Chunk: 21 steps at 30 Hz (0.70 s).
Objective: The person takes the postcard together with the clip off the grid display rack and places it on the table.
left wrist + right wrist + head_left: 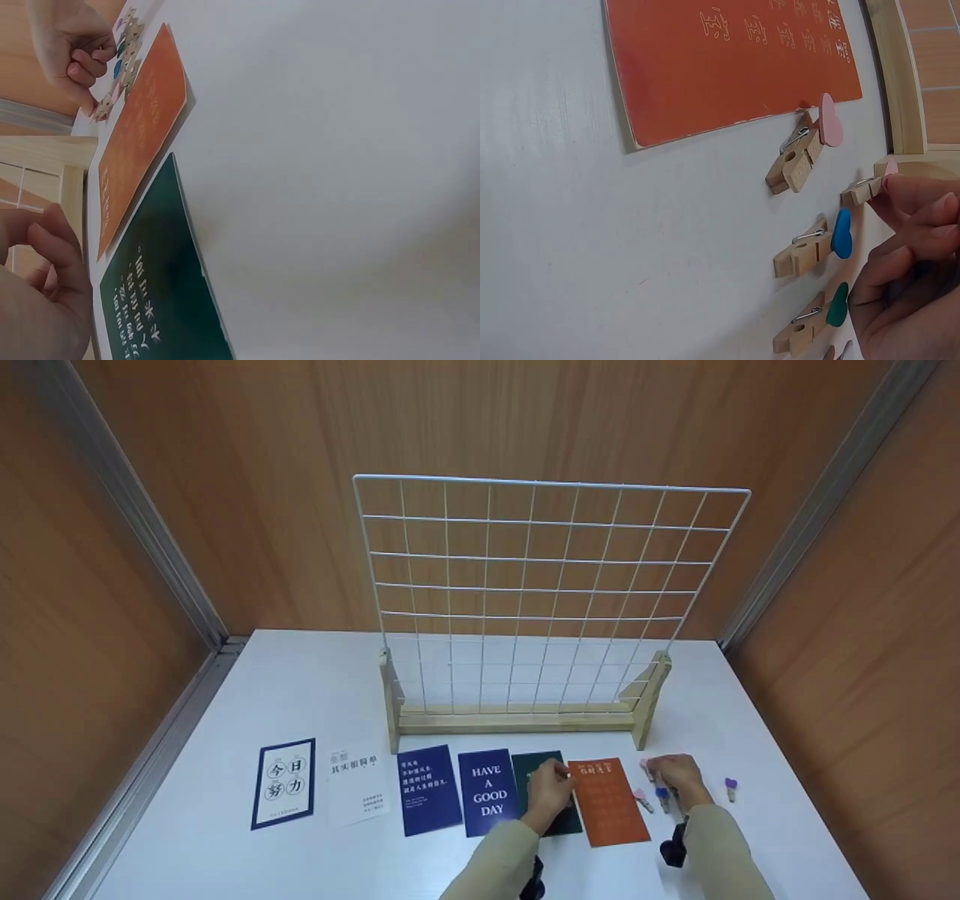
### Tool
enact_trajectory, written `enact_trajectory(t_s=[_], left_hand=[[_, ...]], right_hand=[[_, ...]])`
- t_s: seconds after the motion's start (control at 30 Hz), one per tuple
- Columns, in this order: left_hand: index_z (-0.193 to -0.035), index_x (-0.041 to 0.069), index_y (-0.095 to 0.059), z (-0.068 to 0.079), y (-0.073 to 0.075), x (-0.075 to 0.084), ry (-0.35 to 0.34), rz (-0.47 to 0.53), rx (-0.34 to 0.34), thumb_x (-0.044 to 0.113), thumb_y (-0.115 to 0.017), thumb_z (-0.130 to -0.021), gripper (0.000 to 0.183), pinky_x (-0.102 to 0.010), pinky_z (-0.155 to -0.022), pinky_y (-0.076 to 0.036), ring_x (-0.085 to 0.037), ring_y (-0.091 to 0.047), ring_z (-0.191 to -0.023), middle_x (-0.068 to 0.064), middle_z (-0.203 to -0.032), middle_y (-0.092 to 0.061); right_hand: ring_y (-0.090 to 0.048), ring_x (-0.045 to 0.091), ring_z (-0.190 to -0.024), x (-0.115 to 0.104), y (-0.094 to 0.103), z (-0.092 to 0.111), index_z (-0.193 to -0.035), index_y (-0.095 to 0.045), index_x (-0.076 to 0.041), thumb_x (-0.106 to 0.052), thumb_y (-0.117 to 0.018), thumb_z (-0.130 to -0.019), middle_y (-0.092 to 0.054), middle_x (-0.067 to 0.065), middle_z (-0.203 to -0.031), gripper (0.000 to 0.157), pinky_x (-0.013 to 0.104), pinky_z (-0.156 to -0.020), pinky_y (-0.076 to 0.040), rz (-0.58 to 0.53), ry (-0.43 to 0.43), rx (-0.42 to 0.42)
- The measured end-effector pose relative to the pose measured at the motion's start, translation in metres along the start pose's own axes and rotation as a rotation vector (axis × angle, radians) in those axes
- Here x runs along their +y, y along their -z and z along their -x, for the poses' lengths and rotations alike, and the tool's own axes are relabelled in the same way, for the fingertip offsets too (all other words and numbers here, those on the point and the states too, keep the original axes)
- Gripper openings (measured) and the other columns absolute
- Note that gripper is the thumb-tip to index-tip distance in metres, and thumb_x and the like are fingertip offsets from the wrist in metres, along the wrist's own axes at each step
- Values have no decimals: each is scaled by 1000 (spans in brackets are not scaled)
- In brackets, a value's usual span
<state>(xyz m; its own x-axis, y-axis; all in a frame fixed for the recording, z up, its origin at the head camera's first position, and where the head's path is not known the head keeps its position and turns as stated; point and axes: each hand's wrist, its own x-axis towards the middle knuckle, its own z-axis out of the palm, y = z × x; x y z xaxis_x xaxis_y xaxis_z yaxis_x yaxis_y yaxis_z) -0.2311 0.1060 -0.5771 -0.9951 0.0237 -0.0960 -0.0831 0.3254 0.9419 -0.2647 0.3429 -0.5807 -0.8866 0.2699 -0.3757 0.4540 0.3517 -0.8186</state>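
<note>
My right hand point(679, 776) pinches a wooden clothespin with a pink heart point(861, 192) at the far end of a group on the table. Beside it lie another pink-heart clothespin point(793, 166), a blue-heart clothespin point(804, 256) and a green-heart clothespin point(801, 334). Above the dark green card point(564, 819) hovers my left hand point(549, 795). Its fingers are loosely curled, and nothing shows between them in the left wrist view point(45, 285). An orange card point(609, 806) lies between the two hands.
A white wire grid point(555, 559) stands upright in a wooden base point(517, 724) behind the cards. Leftward lie two blue cards, the nearer being point(486, 795), a white card point(356, 787) and a blue-bordered card point(285, 784). A purple-heart clothespin point(731, 789) sits at the right.
</note>
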Motion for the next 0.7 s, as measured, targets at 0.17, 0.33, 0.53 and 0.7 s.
enact_trajectory(t_s=[0.17,0.33,0.53,0.7], left_hand=[[-90,3,-57,-3,18,4,-61,3,-14,9,-60,-81,11,-22,-43,-44,-9,-52,-49,1,-65,-52],[-89,6,-60,-7,48,6,-147,-58,-11,11,-60,-81,10,-23,-53,-44,-8,-51,-60,3,-70,-53],[-87,6,-61,-10,94,-3,-243,-134,15,12,-60,-80,9,-26,-57,-42,-9,-49,-64,4,-71,-54],[-89,5,-61,-10,138,-12,-335,-254,61,10,-60,-81,10,-28,-62,-45,-13,-54,-70,0,-78,-57]], right_hand=[[-40,35,-106,1,1,1,-118,-42,13,-20,-55,-82,-43,26,-117,51,46,-91,-31,2,-28,-16],[-48,24,-79,-2,5,0,-118,-46,10,-23,-54,-85,-53,12,-85,47,36,-70,-42,49,0,-15],[-46,17,-65,-8,15,6,-115,-51,6,-23,-51,-88,-50,6,-73,40,29,-60,-40,87,34,-31],[-49,18,-67,-14,28,17,-117,-49,5,-25,-50,-89,-53,10,-79,41,31,-63,-42,105,45,-40]])
